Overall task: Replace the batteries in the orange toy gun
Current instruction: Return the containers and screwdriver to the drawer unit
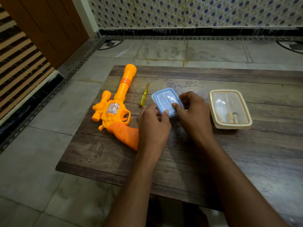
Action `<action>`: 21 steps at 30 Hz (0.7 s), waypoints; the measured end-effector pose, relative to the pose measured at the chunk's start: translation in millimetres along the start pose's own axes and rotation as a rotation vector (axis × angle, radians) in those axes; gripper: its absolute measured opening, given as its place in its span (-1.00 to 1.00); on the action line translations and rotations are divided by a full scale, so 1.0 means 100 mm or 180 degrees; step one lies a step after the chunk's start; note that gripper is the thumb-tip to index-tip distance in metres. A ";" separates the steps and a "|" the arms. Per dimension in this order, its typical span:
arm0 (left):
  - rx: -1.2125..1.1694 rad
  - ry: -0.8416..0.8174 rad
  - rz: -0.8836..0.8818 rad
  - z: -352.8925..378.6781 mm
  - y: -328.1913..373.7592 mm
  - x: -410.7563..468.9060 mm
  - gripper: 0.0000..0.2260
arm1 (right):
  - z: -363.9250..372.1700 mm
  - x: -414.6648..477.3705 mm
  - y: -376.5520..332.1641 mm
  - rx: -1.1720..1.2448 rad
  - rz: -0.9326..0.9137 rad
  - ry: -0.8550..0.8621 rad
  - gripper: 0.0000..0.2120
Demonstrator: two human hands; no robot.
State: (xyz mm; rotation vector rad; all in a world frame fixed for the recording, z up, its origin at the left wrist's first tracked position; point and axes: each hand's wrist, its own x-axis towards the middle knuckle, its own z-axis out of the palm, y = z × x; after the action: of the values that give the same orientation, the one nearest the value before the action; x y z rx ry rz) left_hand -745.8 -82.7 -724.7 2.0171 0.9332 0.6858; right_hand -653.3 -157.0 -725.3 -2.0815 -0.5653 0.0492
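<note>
We see both hands on a small blue rectangular plastic box with a translucent blue lid (167,101), middle of the low dark wooden table (180,161). Left hand (153,126) grips the box's near-left corner, thumb pressed on the lid edge, fingers wrapped under the side. Right hand (194,110) clamps the right side, thumb on top of the lid, fingers curled over the far-right edge. Box looks tilted, near edge raised off the table; we cannot tell whether the lid is seated or lifting.

Orange plastic toy gun with long barrel and side scope (114,110) lies flat on the table's left part, barrel pointing away from us, darker orange grip touching the left wrist area. Clear window on its body shows small white beads.

Yellow transparent-handled screwdriver (144,95) lies between the gun barrel and the blue box, tip pointing away, touching neither.

Cream rectangular plastic container with clear lid (229,108) sits well right of the hands, closed; small metallic items show through the lid, possibly batteries, too blurred to confirm.

Table stands on a grey tiled floor (49,161).
</note>
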 end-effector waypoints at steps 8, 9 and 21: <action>-0.0021 -0.0034 -0.0181 0.00 0.01 -0.01 -0.81 | -0.02 0.00 0.06 -0.0004 0.0139 0.0005 -0.67; -0.0009 -0.0042 -0.0188 0.00 0.01 -0.01 -0.80 | -0.02 0.01 0.07 0.0002 0.0171 0.0030 -0.71; -0.0042 -0.0015 -0.0290 0.12 0.10 0.01 -0.79 | 0.04 0.07 0.12 0.0193 0.0463 -0.0225 -0.73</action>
State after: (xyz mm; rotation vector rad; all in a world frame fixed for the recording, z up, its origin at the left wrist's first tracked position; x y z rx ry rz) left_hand -733.0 -91.5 -722.5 1.9510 1.0086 0.6353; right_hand -643.8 -156.0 -735.8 -2.0651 -0.4484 0.2223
